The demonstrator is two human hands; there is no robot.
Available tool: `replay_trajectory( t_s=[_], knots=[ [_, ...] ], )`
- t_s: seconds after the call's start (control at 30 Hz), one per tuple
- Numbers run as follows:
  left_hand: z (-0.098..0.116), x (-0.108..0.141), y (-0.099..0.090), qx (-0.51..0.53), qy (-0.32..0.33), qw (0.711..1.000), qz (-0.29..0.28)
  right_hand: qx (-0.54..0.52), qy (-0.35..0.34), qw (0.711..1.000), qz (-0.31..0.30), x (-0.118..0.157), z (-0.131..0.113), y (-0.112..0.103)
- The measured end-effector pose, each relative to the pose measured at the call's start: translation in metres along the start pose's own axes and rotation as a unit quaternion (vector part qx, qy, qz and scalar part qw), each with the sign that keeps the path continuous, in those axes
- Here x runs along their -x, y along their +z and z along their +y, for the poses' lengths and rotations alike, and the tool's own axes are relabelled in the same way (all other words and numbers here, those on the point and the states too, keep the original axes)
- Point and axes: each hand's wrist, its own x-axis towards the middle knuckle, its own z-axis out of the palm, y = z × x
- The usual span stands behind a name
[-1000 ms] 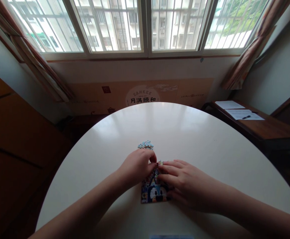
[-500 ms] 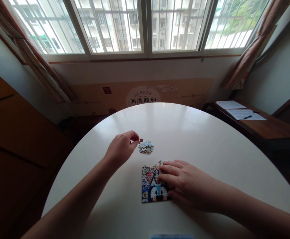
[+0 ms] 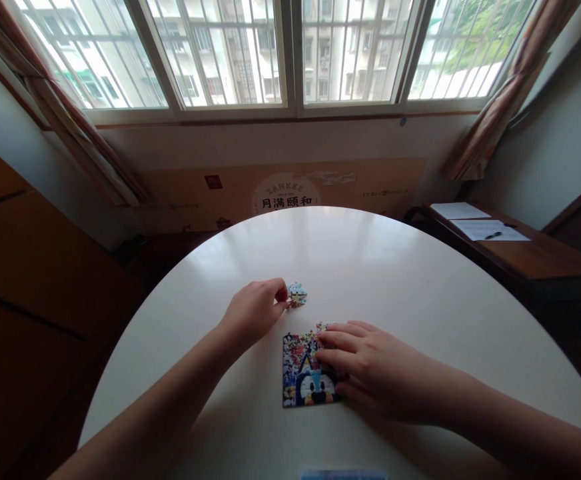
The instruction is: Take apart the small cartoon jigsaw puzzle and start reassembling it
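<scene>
My left hand [image 3: 256,309] has its thumb and fingers pinched together at the left edge of a small pile of loose jigsaw pieces [image 3: 298,293]. Which piece lies between the fingertips is hidden. Nearer to me is a partly assembled jigsaw puzzle [image 3: 314,387], with a blue-and-white cartoon face at its lower edge and an uneven top edge. My right hand [image 3: 370,367] rests flat with its fingers stretched over the puzzle's right side, covering that part.
Both the pile and the puzzle lie on a round white table [image 3: 395,280]. A blue flat object [image 3: 343,475] shows at the bottom edge of the view. To the right, papers [image 3: 488,230] with a pen lie on a brown wooden surface. Barred windows stand beyond the table.
My left hand has moved slightly right and down onto the pile's left side. The dark red piece seen at its fingertips is now out of sight. My right hand stays put.
</scene>
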Motion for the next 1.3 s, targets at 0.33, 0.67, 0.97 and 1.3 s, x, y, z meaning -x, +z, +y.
replay_trajectory(
  t_s=[0.33,0.67,0.97,1.3],
  knots=[
    [0.0,0.0,-0.003,-0.063,0.002,0.996,0.068,-0.002,0.003,1.0,-0.007,0.0,0.0,-0.001],
    [0.015,0.007,0.006,-0.003,0.066,0.995,0.075,0.022,0.007,1.0,0.007,-0.002,-0.004,0.008],
    [0.029,0.015,0.015,0.002,0.099,0.995,-0.025,0.042,0.0,0.995,0.088,0.0,0.002,0.006],
    [0.035,0.016,0.017,0.006,0.128,0.99,-0.056,0.004,-0.014,0.998,0.065,-0.005,0.0,0.006]
  ],
)
